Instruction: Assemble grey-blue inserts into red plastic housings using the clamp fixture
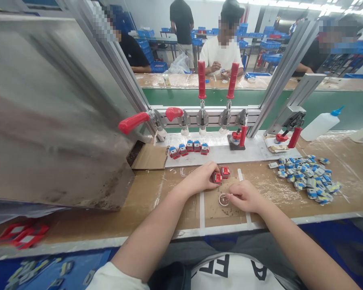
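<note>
My left hand (206,177) is closed on a small red and grey plastic part (217,178), its fingers around the left side. A second red part (225,172) sits just right of it on the table. My right hand (245,195) is in a pinch at the rim of a small round white-rimmed dish (224,199). What its fingertips hold is too small to make out. Behind the hands, several red, blue and grey parts (190,146) stand in a row on the white plate (219,156).
Toggle clamps with red handles (202,79) hang on a metal frame ahead. A heap of grey-blue parts (313,179) lies right, near a white squeeze bottle (320,125). A large metal panel (57,108) stands left. A co-worker (222,52) sits opposite.
</note>
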The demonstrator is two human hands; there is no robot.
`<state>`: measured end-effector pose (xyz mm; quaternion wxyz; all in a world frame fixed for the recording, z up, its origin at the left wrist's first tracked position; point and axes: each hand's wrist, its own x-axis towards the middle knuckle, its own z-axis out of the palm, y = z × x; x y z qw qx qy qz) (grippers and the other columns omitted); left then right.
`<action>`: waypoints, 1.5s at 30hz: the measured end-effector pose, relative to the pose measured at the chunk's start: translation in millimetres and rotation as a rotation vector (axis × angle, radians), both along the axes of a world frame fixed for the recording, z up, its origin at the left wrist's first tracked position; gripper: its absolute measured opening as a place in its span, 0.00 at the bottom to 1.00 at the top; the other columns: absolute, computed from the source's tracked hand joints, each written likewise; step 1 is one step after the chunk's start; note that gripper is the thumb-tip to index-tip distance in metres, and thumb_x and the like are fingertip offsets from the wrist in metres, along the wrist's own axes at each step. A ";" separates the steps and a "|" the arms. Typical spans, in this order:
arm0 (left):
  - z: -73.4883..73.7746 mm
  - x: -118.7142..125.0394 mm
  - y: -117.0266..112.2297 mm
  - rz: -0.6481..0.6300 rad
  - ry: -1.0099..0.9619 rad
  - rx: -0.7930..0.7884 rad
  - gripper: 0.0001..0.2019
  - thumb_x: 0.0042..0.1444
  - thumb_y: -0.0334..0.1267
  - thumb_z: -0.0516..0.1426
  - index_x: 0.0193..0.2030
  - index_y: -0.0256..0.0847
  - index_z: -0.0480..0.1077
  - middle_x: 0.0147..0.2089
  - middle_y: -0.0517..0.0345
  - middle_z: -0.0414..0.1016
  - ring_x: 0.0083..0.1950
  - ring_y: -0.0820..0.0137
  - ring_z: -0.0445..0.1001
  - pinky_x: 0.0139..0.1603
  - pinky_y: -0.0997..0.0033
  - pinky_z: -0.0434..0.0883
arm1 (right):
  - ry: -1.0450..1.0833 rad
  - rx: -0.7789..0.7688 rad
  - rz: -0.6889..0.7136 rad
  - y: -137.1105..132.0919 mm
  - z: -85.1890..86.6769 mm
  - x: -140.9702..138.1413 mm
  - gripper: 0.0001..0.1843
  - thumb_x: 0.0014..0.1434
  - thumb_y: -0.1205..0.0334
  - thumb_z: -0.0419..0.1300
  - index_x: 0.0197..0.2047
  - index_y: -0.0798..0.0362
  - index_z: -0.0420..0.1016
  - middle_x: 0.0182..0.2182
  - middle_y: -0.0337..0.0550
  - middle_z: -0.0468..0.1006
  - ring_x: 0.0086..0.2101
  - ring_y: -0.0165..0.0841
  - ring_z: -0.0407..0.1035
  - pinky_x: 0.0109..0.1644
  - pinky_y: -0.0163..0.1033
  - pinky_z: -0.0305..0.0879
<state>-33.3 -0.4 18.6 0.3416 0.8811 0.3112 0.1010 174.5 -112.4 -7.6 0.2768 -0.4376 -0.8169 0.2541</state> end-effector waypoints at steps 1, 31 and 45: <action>0.0 0.0 -0.2 0.000 -0.004 0.002 0.16 0.51 0.35 0.65 0.45 0.43 0.67 0.49 0.57 0.71 0.48 0.63 0.73 0.46 0.67 0.69 | 0.031 0.001 0.003 0.4 0.1 0.6 0.23 0.66 0.63 0.55 0.22 0.51 0.50 0.18 0.32 0.55 0.22 0.26 0.48 0.29 0.37 0.43; -5.7 -1.6 0.0 -0.032 -0.026 0.031 0.14 0.53 0.36 0.64 0.45 0.44 0.67 0.48 0.57 0.70 0.45 0.64 0.72 0.43 0.67 0.68 | 0.446 -0.356 -0.399 23.1 -14.0 -8.5 0.24 0.62 0.49 0.55 0.21 0.49 0.49 0.18 0.33 0.51 0.21 0.26 0.46 0.25 0.35 0.42; -9.0 -1.9 8.6 0.077 -0.145 0.025 0.17 0.51 0.36 0.66 0.48 0.43 0.72 0.49 0.56 0.73 0.48 0.63 0.74 0.49 0.65 0.71 | -0.380 -0.093 -0.072 -5.7 31.9 -2.0 0.24 0.67 0.49 0.59 0.22 0.53 0.66 0.19 0.36 0.65 0.22 0.27 0.52 0.29 0.38 0.40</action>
